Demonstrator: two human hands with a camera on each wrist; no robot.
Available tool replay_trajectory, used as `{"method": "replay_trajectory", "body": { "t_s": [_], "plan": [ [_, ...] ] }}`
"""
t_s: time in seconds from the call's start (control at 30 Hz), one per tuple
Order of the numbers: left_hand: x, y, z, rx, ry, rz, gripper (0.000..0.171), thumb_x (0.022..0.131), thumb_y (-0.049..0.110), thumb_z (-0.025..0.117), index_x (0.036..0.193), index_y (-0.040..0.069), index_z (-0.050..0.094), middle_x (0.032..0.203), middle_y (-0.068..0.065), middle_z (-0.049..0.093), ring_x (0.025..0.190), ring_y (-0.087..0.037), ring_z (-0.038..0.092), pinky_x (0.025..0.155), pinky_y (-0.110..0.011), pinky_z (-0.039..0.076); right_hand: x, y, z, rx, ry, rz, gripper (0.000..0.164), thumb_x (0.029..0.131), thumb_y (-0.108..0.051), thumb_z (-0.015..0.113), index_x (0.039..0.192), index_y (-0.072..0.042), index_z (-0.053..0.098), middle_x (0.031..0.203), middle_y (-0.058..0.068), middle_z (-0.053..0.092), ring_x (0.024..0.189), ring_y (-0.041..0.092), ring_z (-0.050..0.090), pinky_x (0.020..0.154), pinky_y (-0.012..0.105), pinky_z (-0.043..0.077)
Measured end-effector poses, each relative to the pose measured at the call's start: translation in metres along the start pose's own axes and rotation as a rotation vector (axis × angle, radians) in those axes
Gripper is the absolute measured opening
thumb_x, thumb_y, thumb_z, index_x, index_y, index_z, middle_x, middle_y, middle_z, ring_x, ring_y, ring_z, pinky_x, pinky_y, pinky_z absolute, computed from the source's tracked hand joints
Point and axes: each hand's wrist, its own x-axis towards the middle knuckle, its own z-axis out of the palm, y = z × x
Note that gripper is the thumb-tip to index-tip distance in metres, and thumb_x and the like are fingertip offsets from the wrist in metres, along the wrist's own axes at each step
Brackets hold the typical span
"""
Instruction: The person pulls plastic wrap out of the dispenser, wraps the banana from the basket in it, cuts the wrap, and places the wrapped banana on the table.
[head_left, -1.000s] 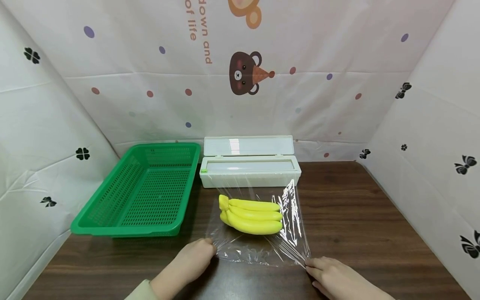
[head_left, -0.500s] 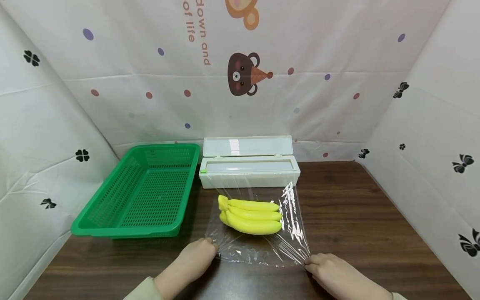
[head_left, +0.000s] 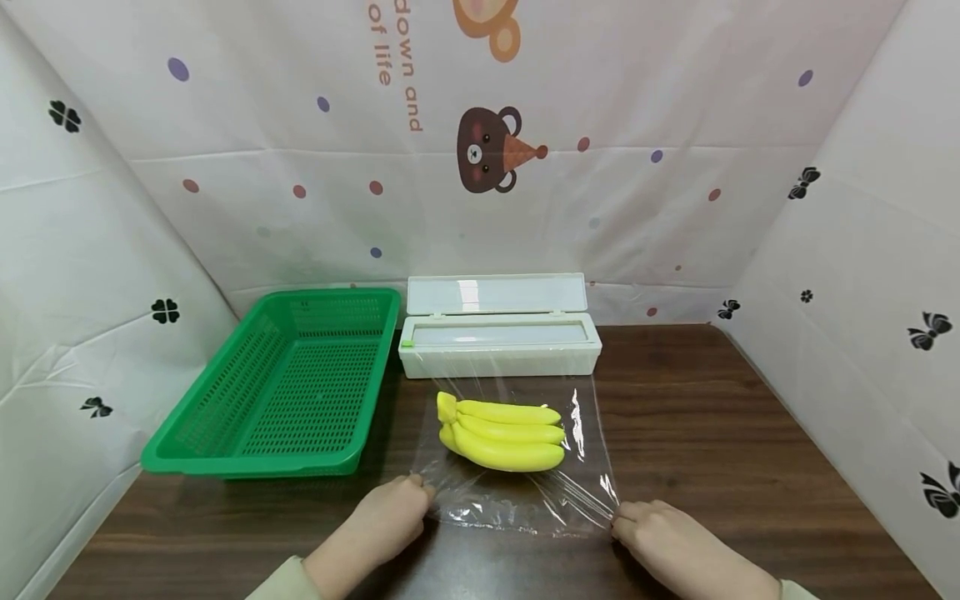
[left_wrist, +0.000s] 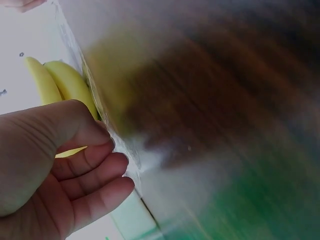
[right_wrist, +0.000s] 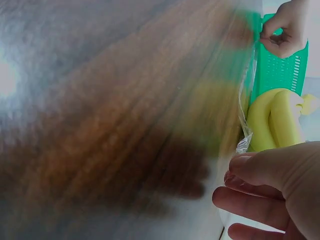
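A bunch of yellow bananas [head_left: 502,433] lies on a sheet of clear plastic wrap [head_left: 517,508], stem end to the left. The wrap runs back to a white wrap dispenser box [head_left: 500,358] whose lid stands raised. At the sheet's near left corner my left hand [head_left: 390,517] pinches the film between thumb and forefinger. My right hand [head_left: 667,542] pinches the near right corner the same way. In the right wrist view, film bunches at the right thumb [right_wrist: 250,167]. Behind the left hand [left_wrist: 65,165], the left wrist view shows part of the bananas [left_wrist: 70,82].
A green perforated basket [head_left: 315,392] stands on the left of the dark wooden table [head_left: 712,433], beside the dispenser. A patterned cloth [head_left: 637,225] hangs behind the table and along both sides.
Both hands keep their hold on the wrap corners, nearly still. Glare on the right part of the film has shrunk, and the right fingers have curled in a little more.
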Motion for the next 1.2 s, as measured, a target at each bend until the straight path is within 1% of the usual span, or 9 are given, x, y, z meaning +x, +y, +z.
{"method": "replay_trajectory", "body": {
  "t_s": [0.07,0.27,0.4,0.57,0.7,0.83,0.93,1.1,1.2],
  "plan": [
    [-0.001,-0.001,-0.001,-0.013,0.000,-0.007,0.014,0.064,0.003,0.071,0.074,0.009,0.063,0.071,-0.004,0.058,0.062,-0.019,0.057,0.054,-0.029,0.050,0.000,0.000,-0.002,0.020,0.002,0.012,0.028,0.062,-0.002,0.074,0.074,-0.021,0.058,0.074,-0.017,0.050,0.066,-0.004,0.043,0.057,0.017,0.038],
    [-0.002,-0.002,-0.001,-0.042,0.002,0.003,0.016,0.065,0.002,0.069,0.078,0.009,0.064,0.074,-0.002,0.058,0.066,-0.018,0.058,0.057,-0.029,0.050,0.002,-0.001,-0.004,0.012,0.058,0.016,0.026,0.065,-0.006,0.075,0.075,-0.022,0.058,0.075,-0.018,0.051,0.067,-0.005,0.045,0.058,0.018,0.039],
    [-0.003,-0.003,0.000,-0.055,-0.004,0.010,0.017,0.064,0.000,0.069,0.077,0.008,0.062,0.074,-0.001,0.056,0.067,-0.018,0.056,0.056,-0.028,0.050,0.002,-0.001,-0.004,0.015,0.053,0.012,0.026,0.065,-0.006,0.075,0.077,-0.022,0.059,0.076,-0.018,0.053,0.069,-0.005,0.047,0.059,0.020,0.042],
    [-0.002,-0.002,0.000,-0.009,-0.005,0.014,0.011,0.070,-0.001,0.069,0.075,0.008,0.064,0.072,-0.002,0.056,0.064,-0.019,0.056,0.054,-0.028,0.049,0.002,0.000,-0.004,0.050,0.034,0.013,0.028,0.065,-0.005,0.076,0.077,-0.022,0.058,0.074,-0.018,0.050,0.067,-0.006,0.043,0.059,0.019,0.042],
    [0.000,0.000,0.001,0.040,-0.003,0.012,0.011,0.076,-0.001,0.066,0.072,0.009,0.064,0.069,-0.004,0.057,0.061,-0.019,0.057,0.052,-0.029,0.049,0.002,-0.001,-0.004,0.033,0.047,0.010,0.027,0.065,-0.006,0.076,0.077,-0.023,0.058,0.074,-0.018,0.050,0.068,-0.006,0.045,0.059,0.019,0.041],
    [0.000,0.000,-0.001,0.039,-0.004,0.003,0.013,0.075,-0.001,0.067,0.070,0.009,0.061,0.067,-0.004,0.056,0.059,-0.019,0.057,0.051,-0.029,0.048,0.003,-0.001,-0.005,0.045,0.031,0.018,0.028,0.066,-0.006,0.076,0.080,-0.023,0.060,0.078,-0.018,0.054,0.071,-0.007,0.047,0.060,0.020,0.043],
    [0.000,-0.001,-0.004,0.025,0.007,-0.004,0.012,0.072,-0.001,0.068,0.074,0.008,0.061,0.067,-0.004,0.055,0.059,-0.019,0.057,0.050,-0.028,0.048,0.004,-0.001,-0.006,0.063,0.023,0.029,0.028,0.065,-0.007,0.077,0.082,-0.023,0.061,0.079,-0.018,0.056,0.072,-0.006,0.048,0.060,0.021,0.045],
    [0.001,-0.005,-0.009,0.029,0.026,0.002,0.009,0.071,0.001,0.071,0.075,0.007,0.065,0.068,-0.002,0.052,0.060,-0.017,0.054,0.051,-0.025,0.048,0.004,0.001,-0.006,0.021,0.074,0.030,0.023,0.067,-0.012,0.077,0.077,-0.023,0.060,0.075,-0.017,0.053,0.068,-0.004,0.048,0.058,0.020,0.042],
    [0.002,-0.006,-0.011,0.019,0.028,0.006,0.008,0.072,0.002,0.071,0.072,0.008,0.065,0.067,-0.001,0.049,0.059,-0.015,0.051,0.051,-0.024,0.047,0.004,0.003,-0.006,0.012,0.095,0.031,0.021,0.068,-0.011,0.074,0.074,-0.023,0.058,0.071,-0.017,0.048,0.064,-0.004,0.043,0.056,0.018,0.039]
  ]
}}
